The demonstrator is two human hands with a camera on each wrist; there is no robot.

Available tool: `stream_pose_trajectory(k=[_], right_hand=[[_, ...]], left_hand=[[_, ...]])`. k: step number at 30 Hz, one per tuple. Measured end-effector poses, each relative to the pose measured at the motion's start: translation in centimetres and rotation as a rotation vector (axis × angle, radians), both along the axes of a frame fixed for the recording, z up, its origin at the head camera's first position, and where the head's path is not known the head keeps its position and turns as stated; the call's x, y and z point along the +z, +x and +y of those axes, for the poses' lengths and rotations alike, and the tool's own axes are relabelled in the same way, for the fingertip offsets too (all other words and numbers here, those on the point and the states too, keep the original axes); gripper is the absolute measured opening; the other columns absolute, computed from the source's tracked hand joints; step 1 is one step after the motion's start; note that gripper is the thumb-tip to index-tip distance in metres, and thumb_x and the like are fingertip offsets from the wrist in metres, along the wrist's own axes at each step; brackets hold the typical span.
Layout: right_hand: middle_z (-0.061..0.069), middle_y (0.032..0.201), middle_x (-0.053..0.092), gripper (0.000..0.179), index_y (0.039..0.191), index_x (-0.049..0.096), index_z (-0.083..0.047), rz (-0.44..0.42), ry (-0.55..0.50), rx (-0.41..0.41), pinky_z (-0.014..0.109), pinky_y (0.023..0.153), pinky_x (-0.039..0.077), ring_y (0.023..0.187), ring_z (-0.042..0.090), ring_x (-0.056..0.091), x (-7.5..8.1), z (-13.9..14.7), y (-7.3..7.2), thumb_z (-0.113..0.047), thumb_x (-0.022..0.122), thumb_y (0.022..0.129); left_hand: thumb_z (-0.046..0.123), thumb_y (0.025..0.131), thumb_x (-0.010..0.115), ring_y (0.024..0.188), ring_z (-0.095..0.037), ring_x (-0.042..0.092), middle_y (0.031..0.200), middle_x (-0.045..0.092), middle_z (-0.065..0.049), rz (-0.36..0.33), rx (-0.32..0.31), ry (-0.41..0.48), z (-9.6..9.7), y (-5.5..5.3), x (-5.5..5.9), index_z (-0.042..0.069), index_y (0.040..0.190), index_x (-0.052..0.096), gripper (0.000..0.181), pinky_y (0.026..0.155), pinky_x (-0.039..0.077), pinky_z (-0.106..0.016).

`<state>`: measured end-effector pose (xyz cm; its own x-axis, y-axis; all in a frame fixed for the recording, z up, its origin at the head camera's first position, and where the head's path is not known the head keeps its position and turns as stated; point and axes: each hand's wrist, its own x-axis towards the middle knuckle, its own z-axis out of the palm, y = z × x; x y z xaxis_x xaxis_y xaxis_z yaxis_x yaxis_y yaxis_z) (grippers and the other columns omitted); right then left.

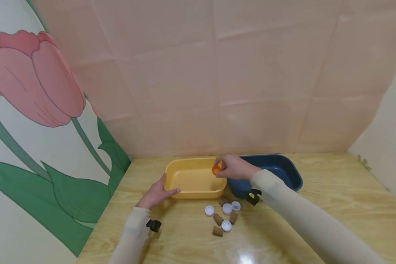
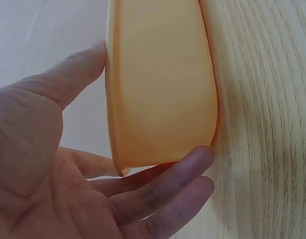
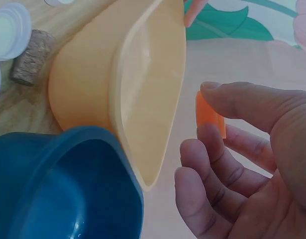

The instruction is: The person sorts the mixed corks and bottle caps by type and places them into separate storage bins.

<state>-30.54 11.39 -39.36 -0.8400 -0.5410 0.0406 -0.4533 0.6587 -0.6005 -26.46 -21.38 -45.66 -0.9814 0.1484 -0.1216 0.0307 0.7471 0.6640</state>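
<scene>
A yellow tub [image 1: 194, 178] [image 2: 160, 84] [image 3: 143, 94] sits on the wooden table next to a dark blue tub [image 1: 277, 172] [image 3: 63, 189]. My right hand [image 1: 232, 168] [image 3: 212, 119] pinches a small orange cap [image 1: 216, 169] [image 3: 208, 112] between thumb and fingers, over the yellow tub's right rim. My left hand [image 1: 158, 192] [image 2: 143, 144] holds the yellow tub's left front corner, thumb on the rim and fingers straight against the outer wall. Both tubs look empty where visible.
In front of the tubs lie several white bottle caps [image 1: 226, 209] [image 3: 11, 30] and brown corks [image 1: 217, 219] [image 3: 31, 57] in a loose cluster. A pink backdrop stands right behind the tubs. Bare wooden table [image 1: 333, 198] stretches to the right and front.
</scene>
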Motion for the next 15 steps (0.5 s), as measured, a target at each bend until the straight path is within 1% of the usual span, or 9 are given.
stream_pose_trajectory(k=[5, 7, 10, 15], right_hand=[[0.005, 0.098, 0.067, 0.024, 0.104, 0.072, -0.007, 0.046, 0.005, 0.018, 0.027, 0.063, 0.054, 0.072, 0.017, 0.061, -0.3, -1.1, -1.9, -0.013, 0.082, 0.083], [0.005, 0.098, 0.068, 0.023, 0.102, 0.072, -0.007, 0.055, 0.018, 0.016, 0.027, 0.063, 0.053, 0.071, 0.017, 0.061, -0.4, -1.6, -2.5, -0.012, 0.082, 0.083], [0.004, 0.094, 0.068, 0.022, 0.102, 0.072, -0.007, 0.046, 0.055, -0.008, 0.027, 0.062, 0.052, 0.069, 0.017, 0.06, -0.4, -2.2, -3.1, -0.014, 0.082, 0.083], [0.004, 0.085, 0.065, 0.024, 0.103, 0.072, -0.007, 0.026, 0.108, -0.055, 0.028, 0.059, 0.05, 0.064, 0.018, 0.057, -0.4, -3.0, -3.7, -0.017, 0.081, 0.084]], left_hand=[[0.051, 0.09, 0.071, 0.137, -0.043, 0.044, 0.154, 0.036, -0.029, -0.006, 0.007, -0.002, -0.1, 0.0, 0.3, -0.003, 0.158, 0.013, 0.105, 0.109, 0.038, -0.057], [0.051, 0.09, 0.071, 0.138, -0.043, 0.042, 0.155, 0.035, -0.029, -0.013, 0.011, 0.001, -0.2, 0.0, 0.4, -0.003, 0.158, 0.012, 0.105, 0.11, 0.036, -0.057], [0.051, 0.09, 0.071, 0.139, -0.043, 0.041, 0.156, 0.034, -0.029, -0.015, 0.013, 0.003, -0.3, 0.0, 0.3, -0.003, 0.158, 0.012, 0.105, 0.11, 0.036, -0.057], [0.051, 0.089, 0.072, 0.136, -0.042, 0.045, 0.154, 0.037, -0.029, -0.008, 0.005, 0.016, 0.0, 0.0, 0.2, -0.003, 0.158, 0.014, 0.105, 0.109, 0.037, -0.057]])
